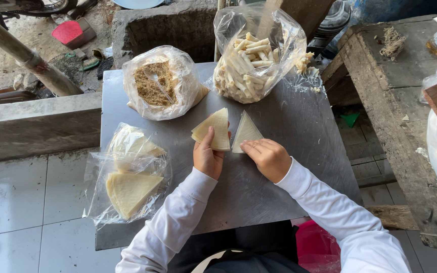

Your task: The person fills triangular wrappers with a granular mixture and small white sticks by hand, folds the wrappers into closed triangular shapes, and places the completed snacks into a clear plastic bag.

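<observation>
1. I see the grey table [289, 167] carrying bags of rolled sticks [249, 65] and shredded filling [155, 83].
2. My left hand [207, 157] pinches a stack of wrappers [213, 129] — thumb on top.
3. My right hand [269, 157] presses a single wrapper [245, 132] flat, fingers together — I judge I'm separating sheets; filling it next needs a free hand.
4. The stack's sheet count is hard to tell.

A dull grey sheet-metal tabletop [279, 182], smooth with a faint sheen, carries thin, matt, cream-coloured triangular pastry wrappers [213, 130] and glossy, crinkled clear plastic bags [178, 96]. Long white cloth sleeves [330, 202] look soft and matt. Beyond the tabletop's right edge stands a rough, weathered wooden bench [395, 101].
</observation>
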